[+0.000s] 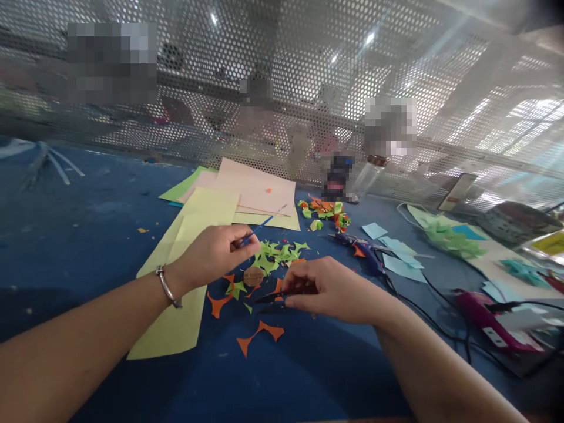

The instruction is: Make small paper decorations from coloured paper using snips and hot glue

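My left hand pinches a thin blue stick with a pale, narrow far end; its exact kind is unclear. It is above the yellow paper sheets. My right hand is closed on dark scissors; their two pointed blades are apart and aim left, while the handles are hidden by my fingers. Between the hands lie green paper scraps and a round brown disc. Orange paper offcuts rest on the blue table in front.
Behind are stacked pink sheets and a pile of small orange and green paper pieces. To the right lie a blue glue gun, light-blue paper squares and a magenta power strip with cables. A perforated metal screen borders the table.
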Motion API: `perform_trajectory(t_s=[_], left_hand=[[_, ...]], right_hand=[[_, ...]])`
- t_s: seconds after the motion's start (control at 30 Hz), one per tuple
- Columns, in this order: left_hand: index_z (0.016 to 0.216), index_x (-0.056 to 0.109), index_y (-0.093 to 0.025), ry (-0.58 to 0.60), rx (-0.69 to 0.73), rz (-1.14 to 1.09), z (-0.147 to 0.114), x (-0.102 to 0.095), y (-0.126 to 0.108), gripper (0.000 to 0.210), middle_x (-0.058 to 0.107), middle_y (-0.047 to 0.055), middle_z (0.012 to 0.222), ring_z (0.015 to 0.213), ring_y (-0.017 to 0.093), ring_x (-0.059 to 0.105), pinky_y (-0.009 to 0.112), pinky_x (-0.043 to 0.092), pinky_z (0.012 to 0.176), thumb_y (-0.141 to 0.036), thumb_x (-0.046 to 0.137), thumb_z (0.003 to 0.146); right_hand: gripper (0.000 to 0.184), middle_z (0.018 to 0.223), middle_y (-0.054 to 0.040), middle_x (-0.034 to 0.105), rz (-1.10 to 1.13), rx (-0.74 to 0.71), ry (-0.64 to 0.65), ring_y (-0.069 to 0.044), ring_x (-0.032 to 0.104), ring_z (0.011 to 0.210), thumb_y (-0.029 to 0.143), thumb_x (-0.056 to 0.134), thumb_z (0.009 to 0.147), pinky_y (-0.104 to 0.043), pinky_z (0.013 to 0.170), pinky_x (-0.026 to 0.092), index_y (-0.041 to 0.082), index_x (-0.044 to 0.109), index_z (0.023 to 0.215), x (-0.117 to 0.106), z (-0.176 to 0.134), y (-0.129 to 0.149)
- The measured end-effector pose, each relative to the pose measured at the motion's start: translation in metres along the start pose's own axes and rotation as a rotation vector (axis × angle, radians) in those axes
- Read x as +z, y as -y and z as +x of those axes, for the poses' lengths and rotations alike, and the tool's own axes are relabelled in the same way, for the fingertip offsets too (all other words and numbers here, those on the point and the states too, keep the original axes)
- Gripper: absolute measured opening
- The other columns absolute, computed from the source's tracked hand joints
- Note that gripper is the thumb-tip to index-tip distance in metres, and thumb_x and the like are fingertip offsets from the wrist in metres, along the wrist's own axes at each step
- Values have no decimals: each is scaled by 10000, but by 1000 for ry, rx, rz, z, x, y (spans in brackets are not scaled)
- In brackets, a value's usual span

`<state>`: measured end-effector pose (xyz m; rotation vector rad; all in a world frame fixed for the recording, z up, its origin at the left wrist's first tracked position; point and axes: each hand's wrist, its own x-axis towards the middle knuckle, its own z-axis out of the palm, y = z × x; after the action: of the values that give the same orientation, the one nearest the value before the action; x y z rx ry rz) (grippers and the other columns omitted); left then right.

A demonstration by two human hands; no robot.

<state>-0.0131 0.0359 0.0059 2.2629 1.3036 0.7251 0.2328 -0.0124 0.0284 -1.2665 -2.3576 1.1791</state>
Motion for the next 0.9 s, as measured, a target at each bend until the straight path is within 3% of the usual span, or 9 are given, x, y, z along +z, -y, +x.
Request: perform_trajectory(t_s=[0.1,0.17,0.33,0.5,0.57,0.67,0.77,0.9], left_hand=[[938,693,-212,201,10,85,0,0,0,310,572,-13,629,558,150,503,264,289,525,-482,693,785],[919,692,-214,269,15,121,-1,0,0,301,596,-1,646,569,162,518,270,276,524,-459,723,746],[822,623,-214,312,4,62,2,2,4,254,602,-7,625,546,151,500,267,284,512,-433,719,738],[735,568,-198,358,-57,-161,6,3,6,222,628,-3,616,516,119,492,242,330,495,-371,704,767],[731,559,-197,250,-72,-301,8,2,7,252,565,-23,572,478,99,454,232,317,466,-396,703,791],[732,530,-206,-13,-107,-514,10,0,9,301,484,-47,545,407,71,380,225,283,407,-450,648,861],[728,517,-204,-214,-115,-643,11,-3,10,305,591,-12,665,388,49,377,224,270,369,-438,615,896],[727,507,-200,-362,-83,-709,10,-6,11,290,641,3,736,380,38,386,222,266,354,-399,604,915]], right_hand=[[90,704,25,641,32,-2,-34,-102,578,596,257,647,865,-219,549,424,189,672,918,-3,-1,0],[78,739,13,670,40,-18,-70,-110,596,638,243,654,858,-228,584,441,188,675,910,-4,-3,0],[86,797,1,701,49,-62,-160,-129,630,695,242,677,846,-248,642,476,200,684,921,1,-3,3],[66,820,6,701,53,-125,-199,-130,638,711,192,679,831,-244,649,490,208,699,892,16,0,10],[56,804,10,701,98,-110,-224,-131,645,710,188,683,826,-246,656,502,209,700,875,20,2,13],[53,786,10,704,200,-53,-256,-140,661,704,209,695,817,-248,632,521,211,693,869,23,8,18],[83,798,1,709,242,-22,-258,-151,679,718,226,699,810,-257,631,546,210,693,891,25,20,25],[125,816,-2,704,161,-51,-265,-143,664,729,207,691,803,-265,671,545,205,688,929,34,36,34]])
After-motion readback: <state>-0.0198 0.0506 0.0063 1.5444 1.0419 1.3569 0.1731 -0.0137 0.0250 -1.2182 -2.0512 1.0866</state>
